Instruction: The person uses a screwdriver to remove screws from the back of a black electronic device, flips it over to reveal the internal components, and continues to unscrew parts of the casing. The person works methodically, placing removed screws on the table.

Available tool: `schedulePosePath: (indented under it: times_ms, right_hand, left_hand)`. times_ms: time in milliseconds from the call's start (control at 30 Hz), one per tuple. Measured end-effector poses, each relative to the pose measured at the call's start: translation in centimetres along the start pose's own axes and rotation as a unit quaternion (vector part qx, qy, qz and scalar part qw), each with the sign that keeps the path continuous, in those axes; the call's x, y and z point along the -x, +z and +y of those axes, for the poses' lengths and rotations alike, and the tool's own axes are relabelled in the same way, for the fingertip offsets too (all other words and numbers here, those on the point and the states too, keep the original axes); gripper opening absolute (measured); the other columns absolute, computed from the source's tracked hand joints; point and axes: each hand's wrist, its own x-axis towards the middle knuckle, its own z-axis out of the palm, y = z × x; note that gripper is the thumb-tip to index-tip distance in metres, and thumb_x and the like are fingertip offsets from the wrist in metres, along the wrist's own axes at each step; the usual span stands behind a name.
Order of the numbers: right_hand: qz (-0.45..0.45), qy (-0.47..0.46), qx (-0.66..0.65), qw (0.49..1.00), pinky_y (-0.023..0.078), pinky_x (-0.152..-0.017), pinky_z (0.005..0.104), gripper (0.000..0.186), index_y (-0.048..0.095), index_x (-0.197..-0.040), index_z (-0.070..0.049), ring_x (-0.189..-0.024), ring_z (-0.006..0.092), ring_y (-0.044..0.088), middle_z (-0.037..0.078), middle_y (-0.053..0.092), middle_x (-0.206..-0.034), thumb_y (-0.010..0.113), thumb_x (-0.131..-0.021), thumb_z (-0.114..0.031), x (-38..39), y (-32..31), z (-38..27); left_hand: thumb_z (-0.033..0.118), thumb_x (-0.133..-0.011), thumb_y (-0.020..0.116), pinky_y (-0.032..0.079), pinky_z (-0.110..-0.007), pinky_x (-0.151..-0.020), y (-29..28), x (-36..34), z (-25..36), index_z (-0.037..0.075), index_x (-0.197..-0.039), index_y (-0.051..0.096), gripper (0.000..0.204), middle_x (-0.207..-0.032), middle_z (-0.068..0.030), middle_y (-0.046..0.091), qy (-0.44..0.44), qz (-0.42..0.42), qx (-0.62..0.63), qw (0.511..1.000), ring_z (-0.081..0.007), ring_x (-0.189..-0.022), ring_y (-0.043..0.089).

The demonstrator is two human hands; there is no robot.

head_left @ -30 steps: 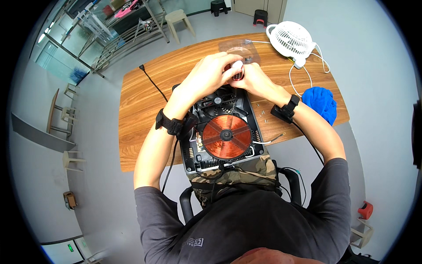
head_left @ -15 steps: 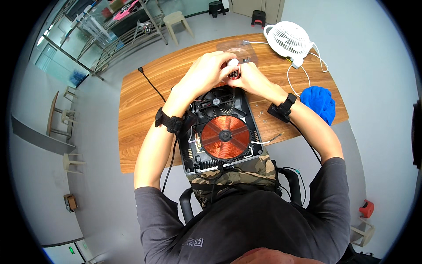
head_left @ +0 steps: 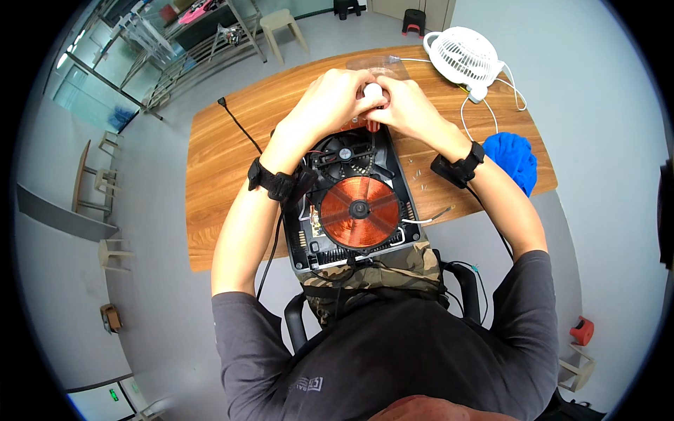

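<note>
My left hand point(head_left: 333, 98) and my right hand point(head_left: 414, 109) meet at the far end of an opened induction cooker. Their fingers close together around a screwdriver point(head_left: 373, 126) with a red handle and a white end cap. Its shaft points down toward the cooker's far edge; the tip is too small to make out. The black cooker housing point(head_left: 300, 242) rests partly on the table and partly over my lap. Inside it are a round copper coil point(head_left: 344, 210) near me and a small black cooling fan point(head_left: 345, 153) beyond. A white lead point(head_left: 418, 222) sticks out to the right.
Several small screws point(head_left: 417, 173) lie right of the cooker on the wooden table point(head_left: 225, 182). Farther right are a white fan point(head_left: 463, 57) with its cord and a blue cloth point(head_left: 511, 161). A clear plastic tray point(head_left: 393, 67) sits behind my hands. A black plug cable point(head_left: 242, 130) lies left.
My fingers have shifted round the screwdriver handle, covering its dark ridged part, and the red part shows lower down. Both hands stay at the cooker's far end. The whole view has moved slightly.
</note>
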Motion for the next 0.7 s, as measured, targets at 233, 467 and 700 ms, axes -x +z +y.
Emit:
schedulePosePath:
  times_ms: [233, 467, 700]
  right_hand:
    - [0.012, -0.035, -0.014, 0.999, 0.056, -0.076, 0.0456, 0.036, 0.070, -0.101, 0.003, -0.084, 0.0385, 0.072, 0.019, 0.073, -0.090, 0.083, -0.081, -0.024, 0.2, -0.4, -0.4]
    - [0.088, -0.034, -0.042, 0.995, 0.056, -0.079, 0.0413, 0.035, 0.070, -0.104, 0.005, -0.089, 0.0356, 0.072, 0.020, 0.074, -0.097, 0.080, -0.081, -0.020, 0.9, 0.2, -0.6]
    - [-0.004, 0.020, -0.049, 0.999, 0.056, -0.077, 0.0403, 0.035, 0.072, -0.106, 0.003, -0.085, 0.0320, 0.075, 0.017, 0.076, -0.088, 0.079, -0.081, -0.021, 1.3, -1.0, -1.4]
  left_hand:
    - [0.039, -0.091, 0.078, 0.057, -0.040, -0.069, 0.9, -0.2, -0.6, 0.002, -0.105, 0.075, 0.040, -0.078, -0.0176, 0.073, 0.009, 0.047, -0.039, 0.998, -0.0315, -0.071, 0.073]
    - [0.041, -0.091, 0.077, 0.057, -0.042, -0.066, 1.1, -0.4, 0.2, 0.001, -0.090, 0.072, 0.041, -0.068, -0.0158, 0.070, 0.021, 0.080, -0.096, 0.992, -0.0329, -0.068, 0.073]
    - [0.038, -0.092, 0.075, 0.056, -0.044, -0.067, 1.7, -0.3, 0.2, 0.002, -0.089, 0.070, 0.036, -0.070, -0.0156, 0.070, -0.014, 0.059, -0.104, 0.993, -0.0347, -0.071, 0.072]
